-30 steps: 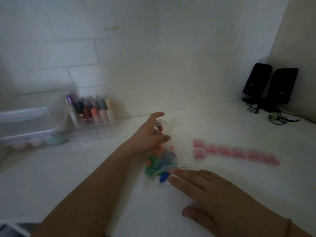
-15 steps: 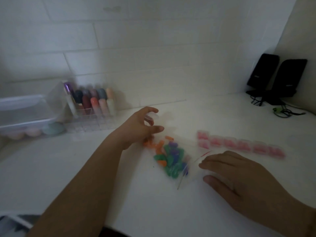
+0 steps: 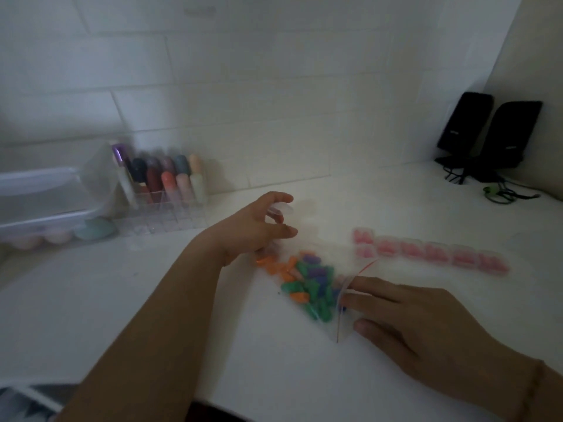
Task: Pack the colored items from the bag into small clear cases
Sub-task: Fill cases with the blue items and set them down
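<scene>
Packing looks partly done: a row of small clear cases with pink contents lies at 3 o'clock of the bag on the worktop. Many colored items remain bagged. Left hand pinches one clear case; right hand presses flat, fingers straight, on the bag's mouth.

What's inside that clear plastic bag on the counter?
The bag holds a heap of small colored pieces: orange, green, purple and blue. The right hand lies on its open end, so whatever sits under those fingers is hidden. Blur hides their exact shape.
</scene>
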Demonstrator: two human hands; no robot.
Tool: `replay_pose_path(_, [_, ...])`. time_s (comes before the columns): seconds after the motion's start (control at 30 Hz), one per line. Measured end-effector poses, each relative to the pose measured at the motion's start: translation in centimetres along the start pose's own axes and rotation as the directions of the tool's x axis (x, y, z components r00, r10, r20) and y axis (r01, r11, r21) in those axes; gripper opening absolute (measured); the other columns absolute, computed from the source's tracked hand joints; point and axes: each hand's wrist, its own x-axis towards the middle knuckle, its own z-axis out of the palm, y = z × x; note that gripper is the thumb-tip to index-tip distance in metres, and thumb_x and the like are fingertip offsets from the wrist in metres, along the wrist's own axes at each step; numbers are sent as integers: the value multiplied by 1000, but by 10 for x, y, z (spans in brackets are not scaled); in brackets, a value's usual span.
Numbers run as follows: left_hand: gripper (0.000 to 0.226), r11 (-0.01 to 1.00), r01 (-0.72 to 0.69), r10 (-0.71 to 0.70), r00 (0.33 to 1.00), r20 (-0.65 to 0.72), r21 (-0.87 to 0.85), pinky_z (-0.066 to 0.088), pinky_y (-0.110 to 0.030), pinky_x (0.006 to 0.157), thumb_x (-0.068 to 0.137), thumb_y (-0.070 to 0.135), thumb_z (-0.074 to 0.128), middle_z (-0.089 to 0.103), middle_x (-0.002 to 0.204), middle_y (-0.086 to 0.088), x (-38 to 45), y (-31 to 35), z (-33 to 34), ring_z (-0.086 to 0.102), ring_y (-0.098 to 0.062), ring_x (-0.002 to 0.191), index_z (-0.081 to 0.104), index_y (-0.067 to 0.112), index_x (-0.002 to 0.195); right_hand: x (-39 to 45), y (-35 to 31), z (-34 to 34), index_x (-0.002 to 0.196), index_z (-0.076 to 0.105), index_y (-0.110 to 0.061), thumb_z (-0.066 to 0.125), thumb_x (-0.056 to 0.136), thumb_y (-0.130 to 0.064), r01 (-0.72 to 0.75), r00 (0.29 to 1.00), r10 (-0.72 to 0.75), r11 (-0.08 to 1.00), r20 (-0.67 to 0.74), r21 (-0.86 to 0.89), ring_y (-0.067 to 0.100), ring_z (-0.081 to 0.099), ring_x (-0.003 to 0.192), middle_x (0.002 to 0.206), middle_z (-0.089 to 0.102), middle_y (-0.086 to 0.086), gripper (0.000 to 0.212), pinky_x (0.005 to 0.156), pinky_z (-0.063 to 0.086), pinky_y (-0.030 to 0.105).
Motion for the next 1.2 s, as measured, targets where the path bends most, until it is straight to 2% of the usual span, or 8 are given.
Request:
replay_pose_path(0.17, [43,998,-44,47,996,-78,44,48,-22,54,89,10,65,51,106,-1,3,1,1,57,-13,72,54,29,126,2,2,-1,111,61,-40,45,93,-39,-12,1000,13,999,-28,37,0,65,93,123,58,-25,24,65,56,21])
replay_pose_path(0.27, [23,993,-75,47,962,-270,-95,53,-33,68,97,16,54,55,92,-4,6,9,2,60,-17,69,58,18,120,4,2,-1,105,63,-40,49,90,-35,-30,999,32,997,-25,74,-3,57,81,111,58,-25,21,63,47,15])
replay_pose_path(0.37, [18,961,-140,36,919,-393,-238,50,-30,63,99,19,51,56,79,-1,4,18,5,54,-17,66,66,14,108,6,0,1,101,65,-40,48,91,-38,-40,999,43,996,-32,80,1,59,72,103,59,-22,20,56,49,20])
replay_pose_path(0.57, [26,833,-148,138,989,-59,-533,47,-30,66,97,19,54,59,92,-3,-9,35,38,56,-18,72,66,10,118,3,-2,-19,95,71,-24,63,90,-31,118,975,-92,986,-203,120,2,62,74,102,67,-14,12,63,47,13])
replay_pose_path(0.73, [32,810,-112,203,974,97,-575,49,-31,68,101,24,48,58,101,-3,-15,37,62,56,-20,80,61,10,126,17,-6,-52,89,69,-23,71,81,-36,-33,895,177,942,-410,334,1,53,53,82,59,-31,16,55,34,3])
replay_pose_path(0.93, [36,873,-183,254,962,102,-453,50,-27,75,100,39,44,59,102,-6,-20,31,65,60,-21,90,63,26,126,59,-9,-30,80,66,-29,72,78,-39,-249,811,383,910,-443,331,6,55,47,71,63,-21,12,51,40,11])
replay_pose_path(1.03, [33,830,-184,237,971,35,-527,48,-32,82,100,26,46,55,93,-9,-21,30,75,57,-20,81,67,12,120,61,-18,-6,79,63,-33,62,78,-45,-271,788,435,880,-435,389,8,58,53,79,65,-18,12,51,42,15])
replay_pose_path(1.2, [41,810,-134,89,990,-106,-571,49,-34,71,104,31,36,59,93,-15,-19,34,83,58,-24,79,71,11,105,66,-22,-6,95,65,-32,65,86,-30,-281,772,404,909,-491,306,5,58,52,72,62,-18,9,51,46,9])
